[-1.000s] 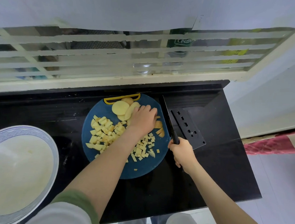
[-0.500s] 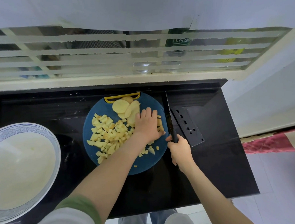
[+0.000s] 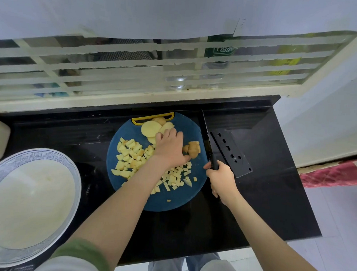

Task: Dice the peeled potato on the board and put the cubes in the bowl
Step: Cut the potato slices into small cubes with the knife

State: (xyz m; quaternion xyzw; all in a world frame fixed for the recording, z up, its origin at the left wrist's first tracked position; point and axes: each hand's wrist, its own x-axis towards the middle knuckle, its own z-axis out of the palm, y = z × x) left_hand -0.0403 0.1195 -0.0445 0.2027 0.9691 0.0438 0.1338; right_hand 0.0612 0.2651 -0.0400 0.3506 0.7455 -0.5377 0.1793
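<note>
Your left hand [image 3: 168, 149], fingers together, sliding left, uncovering potato chunk [image 3: 193, 149]; right hand [image 3: 220, 178] still gripping knife [image 3: 206, 136].

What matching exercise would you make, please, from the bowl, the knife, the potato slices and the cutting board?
1 bowl
2 knife
3 potato slices
4 cutting board

a gripped by the right hand
b blue, yellow handle
c far left, no cubes inside
d at the board's far edge

Pairs: 1-c, 2-a, 3-d, 4-b.
</note>
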